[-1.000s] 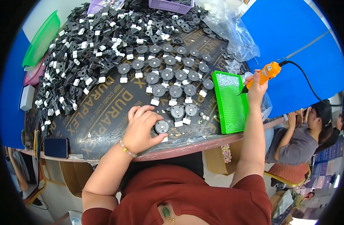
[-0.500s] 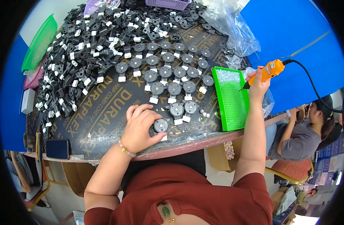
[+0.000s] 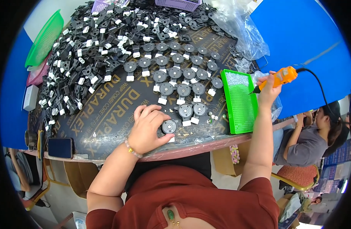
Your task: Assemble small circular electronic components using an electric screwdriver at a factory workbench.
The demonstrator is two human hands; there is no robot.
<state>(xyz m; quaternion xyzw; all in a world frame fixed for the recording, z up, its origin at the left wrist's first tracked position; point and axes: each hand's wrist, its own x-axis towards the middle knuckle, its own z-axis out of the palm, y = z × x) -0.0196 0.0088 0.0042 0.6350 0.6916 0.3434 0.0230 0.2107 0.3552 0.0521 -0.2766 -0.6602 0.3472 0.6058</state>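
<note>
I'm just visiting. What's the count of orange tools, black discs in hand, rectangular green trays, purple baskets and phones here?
Orange tool, held in the right hand: 1
Black disc, held by the left hand: 1
Rectangular green tray: 1
Purple baskets: 2
Phone: 1
Total: 6

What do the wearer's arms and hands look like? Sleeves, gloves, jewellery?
Short rust-red sleeves on both arms. Left hand: ungloved, with a pale beaded bracelet at the wrist, carrying a gold-coloured charm. Right hand: ungloved, no bracelet visible.
</note>
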